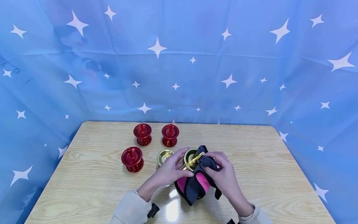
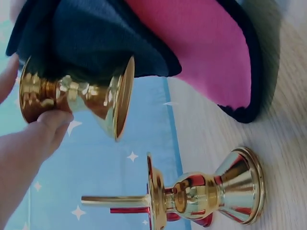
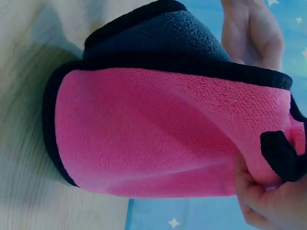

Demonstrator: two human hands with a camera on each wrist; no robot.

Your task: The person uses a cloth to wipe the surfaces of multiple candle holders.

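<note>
My left hand grips a gold candle holder by its side, off the table; in the head view it is tilted and its spike points toward my right hand. A two-sided cloth, dark grey and pink with black edging, drapes from my right hand. The right fingers pinch a bunched part of it against the candle holder near the spike. The cloth's lower part hangs down close over the table. Another gold candle holder stands upright just left of the held one, partly hidden by my left hand in the head view.
Three red candle holders stand upright on the left half of the table: one at the back left, one further right, one nearer the front. A blue curtain with white stars hangs behind the wooden table.
</note>
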